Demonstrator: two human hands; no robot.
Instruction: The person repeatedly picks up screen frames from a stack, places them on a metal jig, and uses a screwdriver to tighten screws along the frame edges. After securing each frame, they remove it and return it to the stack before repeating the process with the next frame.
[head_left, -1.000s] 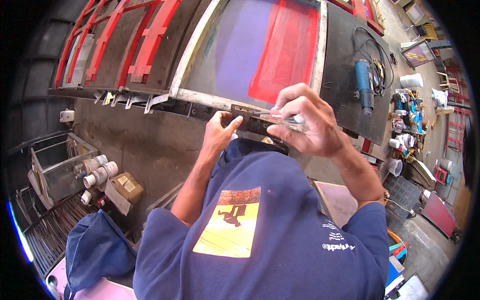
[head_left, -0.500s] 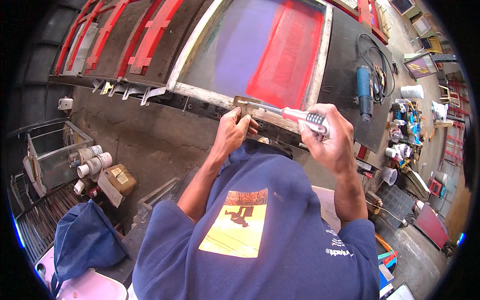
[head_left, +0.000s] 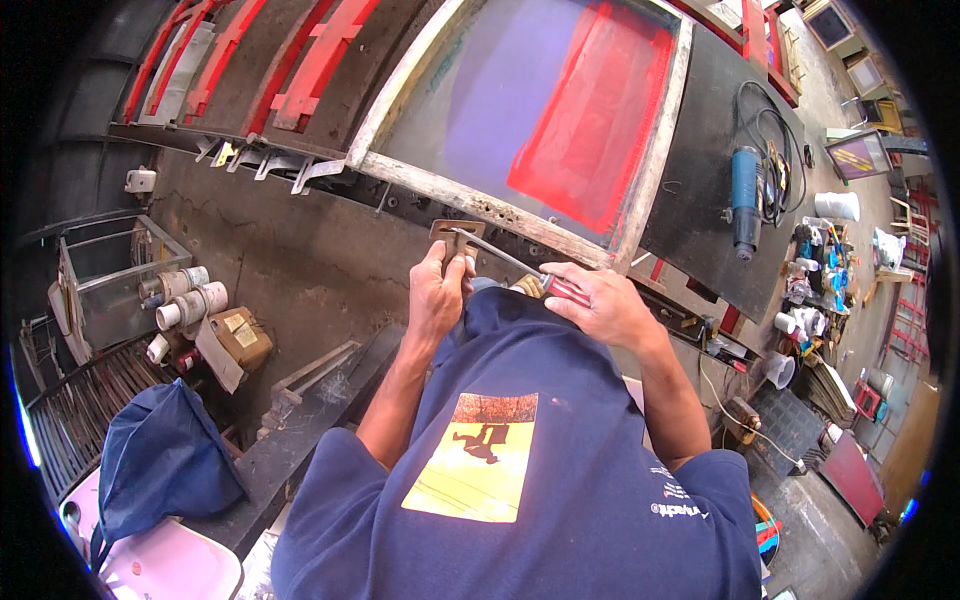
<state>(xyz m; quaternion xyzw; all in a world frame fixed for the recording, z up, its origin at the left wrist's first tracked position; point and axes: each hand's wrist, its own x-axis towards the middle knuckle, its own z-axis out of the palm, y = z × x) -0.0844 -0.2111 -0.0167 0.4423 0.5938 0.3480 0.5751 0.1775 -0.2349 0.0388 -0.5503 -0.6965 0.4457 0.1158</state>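
The person was partway through driving or loosening a fastener on a small metal bracket (head_left: 455,235) at the near rail of the wooden screen frame (head_left: 470,200), with the left hand (head_left: 437,295) steadying it, fingers pinched on the bracket's lower edge. The right hand (head_left: 600,305) had its fingers curled shut around the red handle of the screwdriver (head_left: 520,272). The tool's long axis ran from lower right up to the left, tip at the bracket; the next move seemingly called for keeping the tip seated while turning.
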